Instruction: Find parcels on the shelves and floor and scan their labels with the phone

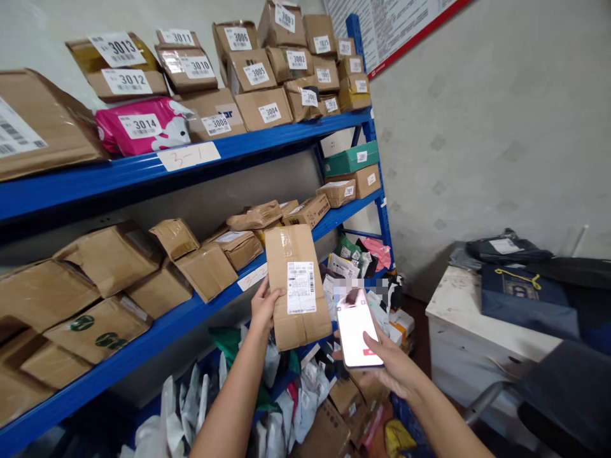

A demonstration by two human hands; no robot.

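Observation:
My left hand (264,305) grips a tall brown cardboard parcel (296,254) by its left edge and holds it upright, its white barcode label facing me. My right hand (392,364) holds a smartphone (357,329) just right of and below the parcel, screen lit white and tilted toward me, thumb resting near its lower right edge. Both are raised in front of a blue metal shelf rack (267,141).
The rack's shelves carry many brown boxes with numbered labels, a pink bag (143,126) and a green box (351,158). Soft bags and parcels pile on the floor (305,394) below. A white cabinet (465,331) with dark bags stands at right, a wall behind.

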